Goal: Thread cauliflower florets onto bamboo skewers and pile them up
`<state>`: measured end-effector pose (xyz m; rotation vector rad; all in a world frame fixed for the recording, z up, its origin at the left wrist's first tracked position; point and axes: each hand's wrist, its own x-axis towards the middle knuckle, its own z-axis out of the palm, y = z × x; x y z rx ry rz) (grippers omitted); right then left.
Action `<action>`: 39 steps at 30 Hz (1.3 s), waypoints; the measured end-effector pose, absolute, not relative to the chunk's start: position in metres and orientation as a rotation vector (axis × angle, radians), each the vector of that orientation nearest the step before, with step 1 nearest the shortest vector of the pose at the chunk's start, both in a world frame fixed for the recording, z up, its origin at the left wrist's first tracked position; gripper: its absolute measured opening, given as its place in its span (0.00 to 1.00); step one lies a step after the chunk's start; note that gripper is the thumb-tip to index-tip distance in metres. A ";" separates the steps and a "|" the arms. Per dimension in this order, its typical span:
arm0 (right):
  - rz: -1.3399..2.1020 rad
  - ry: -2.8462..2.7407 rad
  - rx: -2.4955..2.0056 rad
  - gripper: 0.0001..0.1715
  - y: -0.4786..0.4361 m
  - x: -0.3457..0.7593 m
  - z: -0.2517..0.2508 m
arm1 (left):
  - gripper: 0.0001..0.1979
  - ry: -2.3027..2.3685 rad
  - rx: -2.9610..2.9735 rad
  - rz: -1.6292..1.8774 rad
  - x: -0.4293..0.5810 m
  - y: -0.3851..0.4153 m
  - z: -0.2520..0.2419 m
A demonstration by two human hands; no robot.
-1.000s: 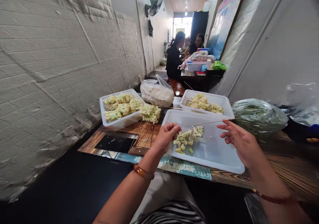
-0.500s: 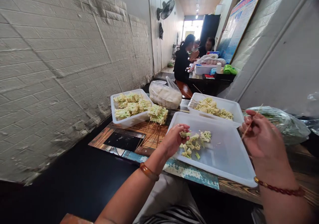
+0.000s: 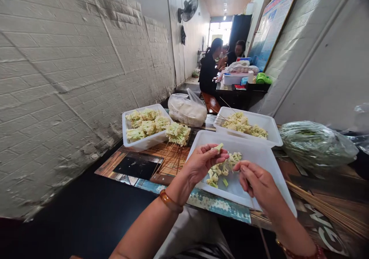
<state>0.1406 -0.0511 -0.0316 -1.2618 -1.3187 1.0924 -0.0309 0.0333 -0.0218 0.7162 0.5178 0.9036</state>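
My left hand (image 3: pixel 208 160) pinches a small cauliflower floret (image 3: pixel 219 147) above the near white tray (image 3: pixel 268 186). My right hand (image 3: pixel 253 178) is close by on the right, its fingers closed round a thin wooden skewer (image 3: pixel 261 228) that trails down toward me. Loose cauliflower pieces (image 3: pixel 215 174) lie in the left part of the near tray, partly behind my hands. Just left of that tray, skewered cauliflower (image 3: pixel 178 133) rests with its sticks pointing toward me.
At the back left, a white tray (image 3: pixel 147 141) holds skewered cauliflower; another tray (image 3: pixel 273 130) stands back right. A tied plastic bag (image 3: pixel 187 111) sits between them. Bare skewers (image 3: pixel 325 209) and a bag of greens (image 3: pixel 314 140) lie at right. People (image 3: pixel 211 67) sit at a farther table.
My right hand has come from the far right in to the left with its skewer, near my left hand. My left hand has lifted a floret. Bare skewers now show at right.
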 end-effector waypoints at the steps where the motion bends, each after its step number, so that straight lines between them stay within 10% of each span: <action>1: 1.082 -1.349 -1.276 0.17 -0.051 0.139 -0.035 | 0.13 0.526 0.711 0.906 -0.030 0.034 -0.024; 39: 0.520 -1.701 -1.399 0.25 -0.052 0.119 -0.049 | 0.13 0.618 0.848 0.970 -0.029 0.020 -0.032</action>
